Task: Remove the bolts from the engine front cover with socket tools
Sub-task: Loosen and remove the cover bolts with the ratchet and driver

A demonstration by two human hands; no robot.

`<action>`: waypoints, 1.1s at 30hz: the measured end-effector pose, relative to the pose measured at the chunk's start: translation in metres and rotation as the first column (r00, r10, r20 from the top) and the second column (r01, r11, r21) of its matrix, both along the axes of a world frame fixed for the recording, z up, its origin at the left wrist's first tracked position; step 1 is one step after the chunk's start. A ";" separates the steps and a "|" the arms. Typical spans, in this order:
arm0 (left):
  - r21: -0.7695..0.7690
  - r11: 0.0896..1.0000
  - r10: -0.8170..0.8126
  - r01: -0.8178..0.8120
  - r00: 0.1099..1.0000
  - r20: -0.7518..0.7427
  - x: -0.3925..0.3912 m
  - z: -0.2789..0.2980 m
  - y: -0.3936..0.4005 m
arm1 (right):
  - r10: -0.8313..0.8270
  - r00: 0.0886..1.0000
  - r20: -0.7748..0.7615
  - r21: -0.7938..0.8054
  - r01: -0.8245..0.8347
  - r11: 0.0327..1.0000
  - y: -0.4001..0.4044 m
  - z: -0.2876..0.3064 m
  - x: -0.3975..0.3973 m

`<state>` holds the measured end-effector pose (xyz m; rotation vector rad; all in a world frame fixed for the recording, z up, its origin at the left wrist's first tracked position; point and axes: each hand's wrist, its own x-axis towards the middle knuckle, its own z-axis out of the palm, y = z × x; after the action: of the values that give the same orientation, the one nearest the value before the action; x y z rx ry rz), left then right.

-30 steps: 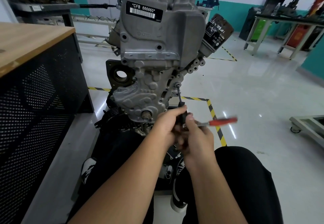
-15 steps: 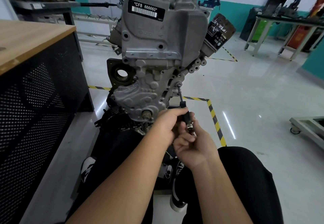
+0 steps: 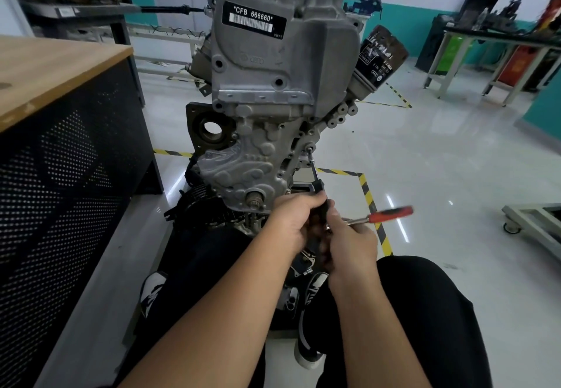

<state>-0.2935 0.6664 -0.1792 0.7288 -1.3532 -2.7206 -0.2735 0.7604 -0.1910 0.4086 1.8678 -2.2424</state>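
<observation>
Glossy white workshop floor (image 3: 440, 175) with yellow-black hazard tape (image 3: 368, 196) spreads behind the engine (image 3: 273, 84). Left hand (image 3: 293, 220) has its grip clenched around the black extension bar (image 3: 317, 182), just below the cover. Right hand (image 3: 352, 245) has its grip wrapped around the ratchet (image 3: 381, 215) near its head, touching the left hand. That bar's long axis slants up and slightly left, away from the person, its tip seated on a bolt (image 3: 309, 150) at the right edge of the engine front cover (image 3: 249, 163). Chrome shank and red handle of the ratchet point out to the right, roughly level, blurred. Higher on the engine a black label (image 3: 253, 20) reads "*CFB 666660*" over a barcode. An oil filter (image 3: 379, 56) carrying small print too blurred to read juts right. At left stands a wood-topped surface (image 3: 54, 75) with a perforated black front.
</observation>
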 end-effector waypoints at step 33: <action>-0.025 1.000 -0.002 0.002 1.000 0.006 0.001 -0.004 -0.002 | -0.070 0.954 -0.291 0.296 0.159 0.942 0.006 0.000 -0.005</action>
<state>-0.2921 0.6647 -0.1835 0.7347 -1.3880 -2.6999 -0.2787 0.7664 -0.1906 0.2662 2.4239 -2.1652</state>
